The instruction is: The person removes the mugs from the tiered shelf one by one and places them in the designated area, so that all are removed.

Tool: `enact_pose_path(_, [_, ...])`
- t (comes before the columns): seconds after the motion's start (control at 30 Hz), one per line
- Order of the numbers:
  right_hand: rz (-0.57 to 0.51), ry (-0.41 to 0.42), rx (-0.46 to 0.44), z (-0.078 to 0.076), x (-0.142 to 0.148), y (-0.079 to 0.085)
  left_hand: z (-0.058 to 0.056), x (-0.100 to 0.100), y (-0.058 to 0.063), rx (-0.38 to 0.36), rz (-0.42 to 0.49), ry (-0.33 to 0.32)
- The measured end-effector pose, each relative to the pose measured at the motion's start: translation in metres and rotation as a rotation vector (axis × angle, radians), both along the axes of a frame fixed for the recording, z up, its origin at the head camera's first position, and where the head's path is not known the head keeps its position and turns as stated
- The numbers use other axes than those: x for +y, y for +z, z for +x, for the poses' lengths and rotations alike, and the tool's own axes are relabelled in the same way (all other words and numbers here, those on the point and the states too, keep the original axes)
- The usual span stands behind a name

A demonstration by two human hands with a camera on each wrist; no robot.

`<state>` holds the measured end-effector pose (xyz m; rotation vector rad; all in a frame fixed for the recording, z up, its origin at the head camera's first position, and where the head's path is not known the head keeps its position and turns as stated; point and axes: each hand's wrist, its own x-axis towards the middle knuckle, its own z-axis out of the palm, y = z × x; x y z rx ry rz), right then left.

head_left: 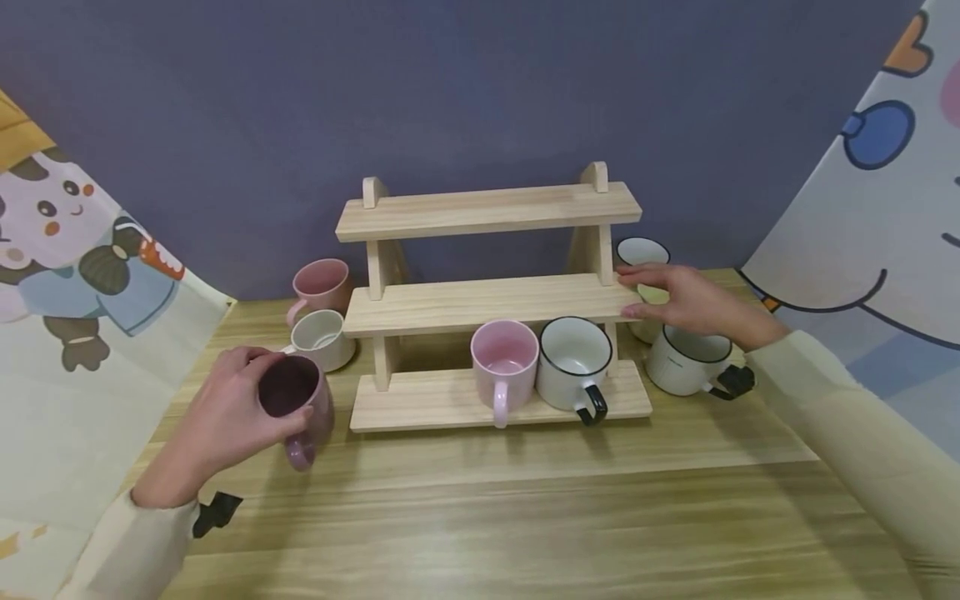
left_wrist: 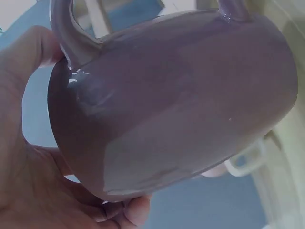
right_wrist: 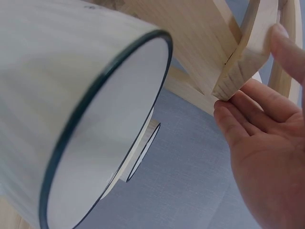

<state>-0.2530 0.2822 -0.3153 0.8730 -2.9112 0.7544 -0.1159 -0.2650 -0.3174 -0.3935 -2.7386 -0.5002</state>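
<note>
My left hand (head_left: 221, 412) grips a purple mug (head_left: 322, 408) by its rim, tilted, at the left of a three-tier wooden rack (head_left: 487, 304). Close up in the left wrist view, the mug's glossy side (left_wrist: 186, 109) fills the frame, with the thumb beside its handle. At the rack's other end, my right hand (head_left: 678, 300) holds the end of the middle shelf; the right wrist view has thumb and fingers on opposite sides of the board (right_wrist: 243, 64). On the lowest shelf stand a pink mug (head_left: 486, 379) and a white mug with black rim and handle (head_left: 558, 390).
Left of the rack, a darker pink mug (head_left: 330, 300) stands behind a cream mug (head_left: 330, 357). To its right are a black-rimmed white mug (head_left: 671, 367) and others partly hidden behind my right hand. Printed cloths (head_left: 82, 250) flank the wooden table (head_left: 480, 533).
</note>
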Motion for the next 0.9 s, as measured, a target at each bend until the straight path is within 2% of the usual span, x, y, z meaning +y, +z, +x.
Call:
enact_pose_path(0.23, [0.012,-0.016,-0.027,0.0,-0.001,0.001,-0.015,-0.016,-0.016,-0.044,-0.009,-0.057])
enact_pose_path(0.37, [0.012,-0.02,-0.029,0.0,-0.001,0.001,-0.022,-0.022,-0.024,-0.046,-0.003,-0.049])
enact_pose_path(0.5, [0.011,-0.014,-0.02,0.0,-0.001,0.0,-0.028,-0.026,-0.025,-0.043,-0.016,-0.073])
enact_pose_path(0.67, [0.006,-0.009,-0.018,0.0,-0.001,0.001,-0.038,-0.039,-0.026,-0.044,-0.017,-0.204])
enact_pose_path(0.77, [0.008,-0.007,-0.02,-0.001,-0.001,0.0,-0.042,-0.049,-0.025,-0.051,-0.01,-0.257])
enact_pose_path(0.9, [0.014,-0.007,-0.022,0.0,-0.001,0.0,-0.044,-0.057,-0.023,-0.069,-0.033,-0.261])
